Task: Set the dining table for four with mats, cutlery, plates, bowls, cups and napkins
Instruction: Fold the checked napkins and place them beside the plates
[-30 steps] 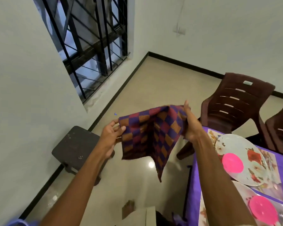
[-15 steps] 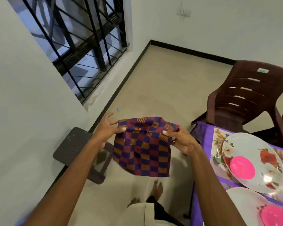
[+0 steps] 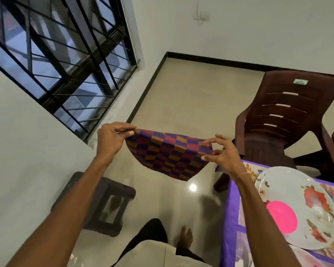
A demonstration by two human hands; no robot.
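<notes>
Checked napkin (image 3: pixel 168 154) pinched by left hand (image 3: pixel 112 136) and right hand (image 3: pixel 223 155).

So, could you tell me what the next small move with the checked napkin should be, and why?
Probably swing the napkin right and lay it on the table beside the plate. Left hand and right hand each pinch an upper corner, it hangs over the floor, and no napkin shows by that plate.
</notes>
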